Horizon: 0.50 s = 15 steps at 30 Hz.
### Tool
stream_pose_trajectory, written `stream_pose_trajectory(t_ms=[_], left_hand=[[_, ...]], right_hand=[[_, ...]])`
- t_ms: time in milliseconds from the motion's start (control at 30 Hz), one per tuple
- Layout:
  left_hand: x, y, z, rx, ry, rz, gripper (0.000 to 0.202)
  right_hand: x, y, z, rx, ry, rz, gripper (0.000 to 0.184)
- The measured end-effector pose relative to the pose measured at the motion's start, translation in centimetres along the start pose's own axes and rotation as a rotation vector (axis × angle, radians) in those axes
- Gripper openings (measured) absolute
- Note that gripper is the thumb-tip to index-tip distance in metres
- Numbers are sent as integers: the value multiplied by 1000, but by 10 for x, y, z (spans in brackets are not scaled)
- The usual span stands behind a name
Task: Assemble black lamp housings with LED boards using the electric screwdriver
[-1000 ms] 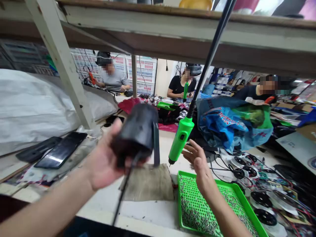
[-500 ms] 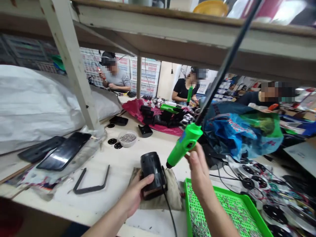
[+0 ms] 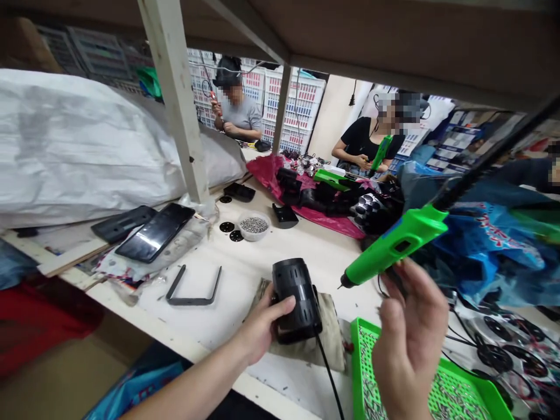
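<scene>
My left hand (image 3: pixel 265 324) is closed around a black cylindrical housing (image 3: pixel 295 291) with slots in its side. A black cord (image 3: pixel 328 367) runs down from it. Beneath it lies a folded cloth (image 3: pixel 335 332). To the right, a green electric screwdriver (image 3: pixel 394 245) hangs tilted from a dark cable, its bit pointing down and left, apart from the housing. My right hand (image 3: pixel 411 332) is just under its body, thumb apart and fingers loosely bent; the fingertips are partly hidden behind it, so contact is unclear.
A green perforated tray (image 3: pixel 357 361) of screws sits at front right. Left are a U-shaped bracket (image 3: pixel 192 301), a phone (image 3: pixel 155 232) and a small bowl (image 3: pixel 254 233) of metal pieces. A shelf post (image 3: pixel 177 99) rises behind; several people work across the table.
The view has swung, shifting the table things rightward. The screwdriver has moved up and away from the housing, and my right hand has loosened from it. My left hand still holds the housing.
</scene>
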State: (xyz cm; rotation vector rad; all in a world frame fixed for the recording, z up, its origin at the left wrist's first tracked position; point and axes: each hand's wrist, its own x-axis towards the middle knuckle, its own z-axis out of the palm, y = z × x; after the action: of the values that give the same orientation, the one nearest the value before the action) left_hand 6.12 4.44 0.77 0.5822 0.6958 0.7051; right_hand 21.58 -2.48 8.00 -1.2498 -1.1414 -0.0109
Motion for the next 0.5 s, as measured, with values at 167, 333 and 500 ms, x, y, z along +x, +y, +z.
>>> stream_pose_trajectory(t_ms=[167,333,500], left_hand=[[-3,8,2,-134,-172,94,61],[-2,10,18,-125,-198,8,62],[-2,15,27,-57,-114,193,45]], right_hand=[[-63,12,-1,-75,-238,292,46],[-79,10,8,101,-253,758,59],[-74,13,2,134,-206,819,57]])
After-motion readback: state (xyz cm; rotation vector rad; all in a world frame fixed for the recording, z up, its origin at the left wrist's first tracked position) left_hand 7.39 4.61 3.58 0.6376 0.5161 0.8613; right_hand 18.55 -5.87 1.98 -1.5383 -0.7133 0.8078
